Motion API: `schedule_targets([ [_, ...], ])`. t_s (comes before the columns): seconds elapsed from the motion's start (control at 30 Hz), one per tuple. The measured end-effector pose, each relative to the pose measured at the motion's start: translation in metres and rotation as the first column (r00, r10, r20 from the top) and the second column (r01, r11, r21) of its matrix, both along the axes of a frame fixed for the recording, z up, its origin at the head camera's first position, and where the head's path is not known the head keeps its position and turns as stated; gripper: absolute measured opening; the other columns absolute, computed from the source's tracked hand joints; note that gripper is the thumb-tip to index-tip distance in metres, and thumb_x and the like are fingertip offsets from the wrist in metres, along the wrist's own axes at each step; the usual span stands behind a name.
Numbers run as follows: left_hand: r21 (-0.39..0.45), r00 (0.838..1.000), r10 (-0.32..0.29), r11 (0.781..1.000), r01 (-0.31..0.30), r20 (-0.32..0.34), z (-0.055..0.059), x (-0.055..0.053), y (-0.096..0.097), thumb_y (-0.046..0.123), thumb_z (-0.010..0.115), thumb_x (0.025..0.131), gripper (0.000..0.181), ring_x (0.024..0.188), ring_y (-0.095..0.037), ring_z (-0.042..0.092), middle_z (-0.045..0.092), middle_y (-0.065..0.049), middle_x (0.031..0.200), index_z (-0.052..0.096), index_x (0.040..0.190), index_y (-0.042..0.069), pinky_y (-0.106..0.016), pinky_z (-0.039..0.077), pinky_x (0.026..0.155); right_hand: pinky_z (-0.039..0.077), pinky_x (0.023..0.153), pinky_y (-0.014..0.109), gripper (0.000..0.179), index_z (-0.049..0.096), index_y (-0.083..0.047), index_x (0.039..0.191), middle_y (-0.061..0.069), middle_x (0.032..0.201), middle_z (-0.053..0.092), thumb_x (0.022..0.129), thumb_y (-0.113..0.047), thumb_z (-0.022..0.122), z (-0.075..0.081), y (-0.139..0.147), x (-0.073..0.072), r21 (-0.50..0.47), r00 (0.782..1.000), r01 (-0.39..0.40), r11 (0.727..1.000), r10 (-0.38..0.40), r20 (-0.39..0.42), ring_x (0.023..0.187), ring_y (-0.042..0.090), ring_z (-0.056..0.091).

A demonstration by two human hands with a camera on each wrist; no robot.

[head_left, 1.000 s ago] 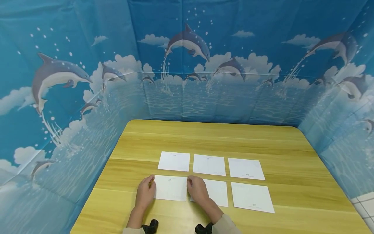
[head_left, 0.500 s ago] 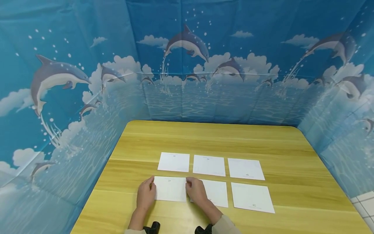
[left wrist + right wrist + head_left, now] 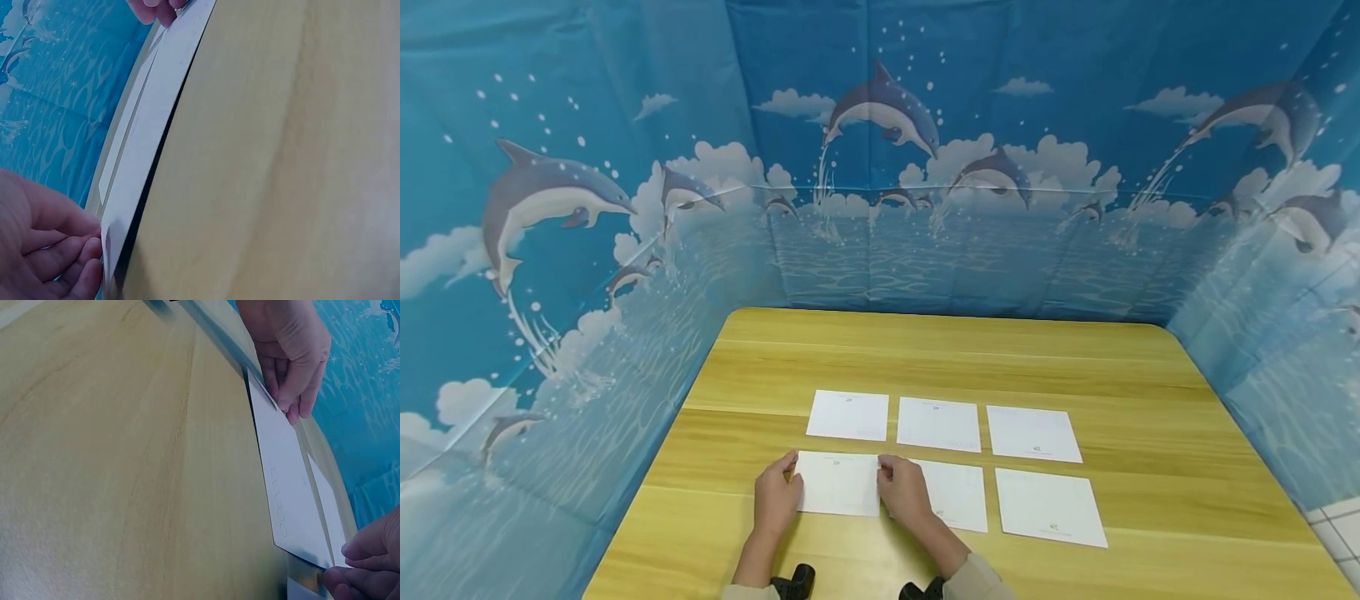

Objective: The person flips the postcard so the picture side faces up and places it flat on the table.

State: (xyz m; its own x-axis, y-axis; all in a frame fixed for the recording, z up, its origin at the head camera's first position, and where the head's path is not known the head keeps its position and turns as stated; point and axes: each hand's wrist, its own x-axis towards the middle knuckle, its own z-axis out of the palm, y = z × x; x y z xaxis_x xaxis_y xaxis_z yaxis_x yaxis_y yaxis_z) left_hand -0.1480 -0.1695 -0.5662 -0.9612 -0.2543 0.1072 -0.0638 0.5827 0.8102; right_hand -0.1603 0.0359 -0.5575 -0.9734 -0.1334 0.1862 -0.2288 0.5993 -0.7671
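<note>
A white card (image 3: 838,485) with a small grey mark near its far edge lies between my two hands at the front left of the layout. My left hand (image 3: 777,493) pinches its left edge between thumb and fingers. On the opposite side, my right hand (image 3: 906,492) pinches the right edge, its forearm crossing over part of a neighbouring white card (image 3: 958,496). In the left wrist view, a dark band of shadow runs below the near edge of the held card (image 3: 147,137). Faint printing shows along that edge of the card (image 3: 284,469) in the right wrist view.
Behind are three more white cards in a row: left (image 3: 848,414), middle (image 3: 937,423) and right (image 3: 1033,433). Another card (image 3: 1051,507) lies at the front right. All rest on a wooden table (image 3: 955,350), bordered by a blue dolphin-print curtain (image 3: 985,258).
Both hands stay at the card's two side edges, with the card almost in the same place. The head view shifts slightly; the other cards lie as before.
</note>
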Motion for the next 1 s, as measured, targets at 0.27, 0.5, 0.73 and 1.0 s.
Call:
schedule_targets([
  [0.27, 0.094, 1.000, -0.005, 0.996, 0.002, 0.025, 0.001, 0.000, 0.000, -0.016, 0.063, 0.072, 0.046, 0.102, -0.036, 0.055, 0.060, -0.022, 0.109, 0.053, 0.117, -0.016, -0.043, 0.045, 0.086, 0.046, 0.058, 0.026, 0.027, 0.066, 0.011, 0.098, 0.012, 0.081, 0.065, 0.071, 0.011, 0.061, 0.002, -0.001, 0.001, -0.002, 1.000, 0.025, 1.000, -0.025, 0.016, 0.070, 0.017, 0.057],
  [0.5, 0.108, 1.000, 0.016, 0.994, -0.015, -0.009, 0.008, -0.002, 0.003, -0.025, 0.061, 0.067, 0.055, 0.103, -0.035, 0.054, 0.056, -0.022, 0.108, 0.049, 0.120, -0.017, -0.038, 0.044, 0.088, 0.049, 0.064, 0.028, 0.033, 0.065, 0.012, 0.099, 0.015, 0.087, 0.066, 0.066, 0.014, 0.063, 0.004, -0.002, 0.003, -0.058, 0.999, 0.034, 0.998, -0.032, 0.035, 0.076, 0.022, 0.061],
  [0.73, 0.086, 1.000, 0.020, 0.996, -0.018, -0.017, 0.013, -0.005, 0.001, -0.024, 0.060, 0.067, 0.053, 0.089, -0.027, 0.054, 0.055, -0.015, 0.096, 0.056, 0.118, -0.010, -0.038, 0.048, 0.080, 0.050, 0.062, 0.023, 0.030, 0.065, 0.011, 0.098, 0.016, 0.087, 0.067, 0.069, 0.015, 0.060, 0.001, -0.001, 0.003, -0.232, 0.992, 0.112, 0.966, -0.095, 0.087, 0.075, 0.022, 0.063],
  [1.0, 0.064, 0.998, -0.032, 0.997, 0.035, -0.045, 0.015, -0.007, -0.010, -0.017, 0.065, 0.072, 0.035, 0.081, -0.020, 0.052, 0.055, -0.007, 0.087, 0.069, 0.102, -0.001, -0.030, 0.049, 0.072, 0.051, 0.068, 0.026, 0.034, 0.065, 0.009, 0.102, 0.013, 0.090, 0.067, 0.067, 0.013, 0.066, 0.000, -0.001, -0.002, -0.326, 0.980, 0.180, 0.928, -0.141, 0.140, 0.078, 0.021, 0.063],
])
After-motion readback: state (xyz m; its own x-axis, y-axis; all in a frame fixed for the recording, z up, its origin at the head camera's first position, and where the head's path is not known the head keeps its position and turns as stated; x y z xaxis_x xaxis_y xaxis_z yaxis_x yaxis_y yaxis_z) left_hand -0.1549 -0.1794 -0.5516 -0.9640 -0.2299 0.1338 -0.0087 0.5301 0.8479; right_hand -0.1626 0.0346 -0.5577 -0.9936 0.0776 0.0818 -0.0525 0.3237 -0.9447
